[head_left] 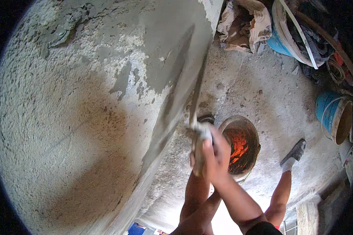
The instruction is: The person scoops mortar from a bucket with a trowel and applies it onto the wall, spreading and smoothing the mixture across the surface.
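Note:
My right hand (215, 154), slightly blurred, is closed around the grip of a long, narrow tool (193, 115), apparently a trowel or float, held along the edge of the wet grey plaster (176, 78) on the wall at the left. My left forearm (200, 215) rises from the lower edge and goes behind the right one; that hand is mostly hidden at the tool, so its grip is unclear. Just right of the tool a bucket (253, 133) with orange streaks inside stands on the dusty floor (262, 90).
A crumpled paper sack (233, 23) and a large blue tub (280, 43) with debris are at the upper right. A blue bucket (327, 113) lies farther right. My shod foot (296, 150) is on the floor beside the orange-streaked bucket. Rough wall (59, 129) fills the left.

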The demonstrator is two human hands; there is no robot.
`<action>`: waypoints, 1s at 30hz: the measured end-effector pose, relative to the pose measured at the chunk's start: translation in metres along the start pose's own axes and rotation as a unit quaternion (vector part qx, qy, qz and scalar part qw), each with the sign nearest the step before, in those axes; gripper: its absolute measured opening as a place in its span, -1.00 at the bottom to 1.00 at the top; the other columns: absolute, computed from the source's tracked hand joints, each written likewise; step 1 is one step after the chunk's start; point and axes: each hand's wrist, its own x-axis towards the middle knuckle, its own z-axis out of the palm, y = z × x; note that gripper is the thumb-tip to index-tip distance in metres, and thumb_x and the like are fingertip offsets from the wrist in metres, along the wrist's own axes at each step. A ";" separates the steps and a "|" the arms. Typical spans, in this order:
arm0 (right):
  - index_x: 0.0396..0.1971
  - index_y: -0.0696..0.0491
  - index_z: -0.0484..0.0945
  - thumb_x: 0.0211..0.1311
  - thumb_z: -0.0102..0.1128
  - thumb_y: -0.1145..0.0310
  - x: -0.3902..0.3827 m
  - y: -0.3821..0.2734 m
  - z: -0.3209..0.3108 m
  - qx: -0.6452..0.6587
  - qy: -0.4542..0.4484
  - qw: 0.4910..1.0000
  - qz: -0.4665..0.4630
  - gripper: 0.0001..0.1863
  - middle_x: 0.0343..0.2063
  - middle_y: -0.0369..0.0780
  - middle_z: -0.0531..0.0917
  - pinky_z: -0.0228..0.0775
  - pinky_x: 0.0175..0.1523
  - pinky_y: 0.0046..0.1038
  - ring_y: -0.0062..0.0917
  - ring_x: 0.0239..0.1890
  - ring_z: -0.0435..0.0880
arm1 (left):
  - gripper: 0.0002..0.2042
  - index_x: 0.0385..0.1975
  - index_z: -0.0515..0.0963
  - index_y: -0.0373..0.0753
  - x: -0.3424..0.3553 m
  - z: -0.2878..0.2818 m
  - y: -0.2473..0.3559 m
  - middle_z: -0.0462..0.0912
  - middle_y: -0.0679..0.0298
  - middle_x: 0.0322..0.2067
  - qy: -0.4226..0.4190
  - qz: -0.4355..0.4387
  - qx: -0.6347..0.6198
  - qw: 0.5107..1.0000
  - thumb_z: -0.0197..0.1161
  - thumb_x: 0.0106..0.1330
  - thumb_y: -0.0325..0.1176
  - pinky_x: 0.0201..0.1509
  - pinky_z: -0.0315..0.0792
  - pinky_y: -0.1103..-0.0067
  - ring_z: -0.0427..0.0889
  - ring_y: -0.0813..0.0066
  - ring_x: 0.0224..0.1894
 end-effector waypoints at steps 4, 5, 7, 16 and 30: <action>0.19 0.21 0.49 0.51 0.09 0.38 0.006 0.000 0.020 -0.089 -0.064 0.993 -0.044 -0.64 -0.34 -0.23 0.61 0.45 -0.21 -0.54 -0.62 -0.36 0.55 | -0.69 -0.03 0.63 -0.38 0.000 0.003 -0.022 0.71 0.09 -0.04 -0.024 -0.013 0.001 1.000 0.33 0.20 -0.57 0.18 0.44 0.40 0.65 0.31 0.04; 0.22 0.24 0.47 0.50 0.09 0.39 -0.003 -0.004 0.024 -0.117 -0.104 0.986 -0.055 -0.62 -0.29 -0.20 0.64 0.47 -0.12 -0.48 -0.55 -0.30 0.59 | -0.69 -0.03 0.63 -0.38 0.001 0.002 -0.032 0.71 0.10 -0.04 -0.026 -0.018 0.001 1.000 0.33 0.20 -0.57 0.17 0.44 0.40 0.65 0.31 0.04; 0.22 0.27 0.46 0.49 0.09 0.41 -0.024 -0.008 0.029 -0.089 -0.198 0.973 -0.084 -0.60 -0.27 -0.17 0.65 0.48 -0.11 -0.46 -0.51 -0.30 0.61 | -0.69 -0.03 0.63 -0.37 0.013 -0.007 -0.050 0.72 0.10 -0.05 -0.023 -0.020 0.004 1.000 0.33 0.20 -0.57 0.17 0.44 0.39 0.65 0.31 0.03; 0.15 0.26 0.50 0.52 0.06 0.30 -0.049 0.018 -0.015 -0.023 -0.096 0.995 0.015 -0.61 -0.45 -0.24 0.60 0.46 -0.30 -0.49 -0.60 -0.49 0.56 | -0.75 -0.10 0.64 -0.37 -0.009 0.009 -0.001 0.74 0.15 -0.14 0.054 0.025 0.186 0.981 0.32 0.21 -0.57 0.11 0.45 0.44 0.67 0.35 -0.04; 0.22 0.17 0.50 0.46 0.12 0.43 -0.095 0.035 -0.018 -0.071 -0.189 0.977 0.068 -0.62 -0.28 -0.15 0.68 0.52 -0.17 -0.46 -0.54 -0.36 0.68 | -0.78 -0.12 0.63 -0.41 0.007 -0.003 -0.033 0.74 0.11 -0.18 0.005 0.021 0.127 0.992 0.32 0.24 -0.54 0.08 0.48 0.44 0.69 0.32 -0.09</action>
